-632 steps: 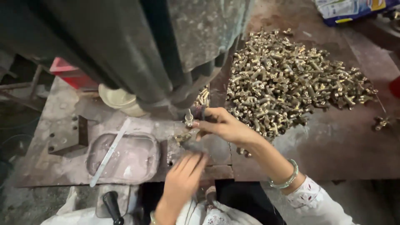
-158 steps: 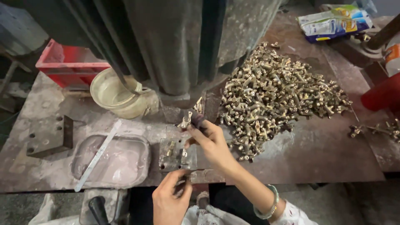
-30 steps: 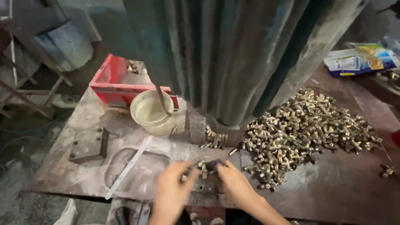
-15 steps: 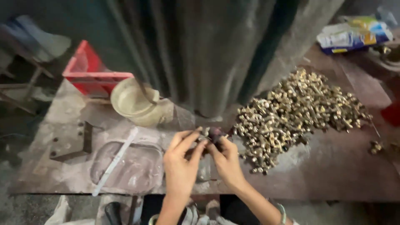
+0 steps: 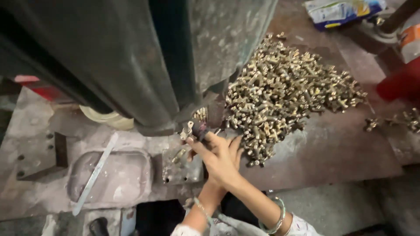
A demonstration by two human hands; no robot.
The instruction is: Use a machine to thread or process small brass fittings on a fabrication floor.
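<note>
My right hand [image 5: 221, 157] reaches forward under the dark press [image 5: 131, 57], its fingertips pinched on a small brass fitting [image 5: 187, 130] held against the tool at the press base. My left hand [image 5: 209, 196] lies beneath the right wrist; only its wrist and a thin bangle show, the fingers are hidden. Another brass fitting [image 5: 177, 156] lies on the small steel die plate [image 5: 186, 170] just below the fingers. A large heap of brass fittings [image 5: 284, 96] spreads over the rusty bench [image 5: 332, 148] to the right of my hand.
A shallow sunken tray [image 5: 118, 179] with a flat metal strip [image 5: 94, 175] sits at the left. A cream bowl [image 5: 107, 118] and a red crate [image 5: 30, 83] peek out behind the press. A printed packet [image 5: 341, 8] and a red object [image 5: 400, 83] lie far right.
Both hands were together at the die plate; now my right hand has stretched up to the press base with a fitting, and my left hand has slipped under it. The view has moved closer.
</note>
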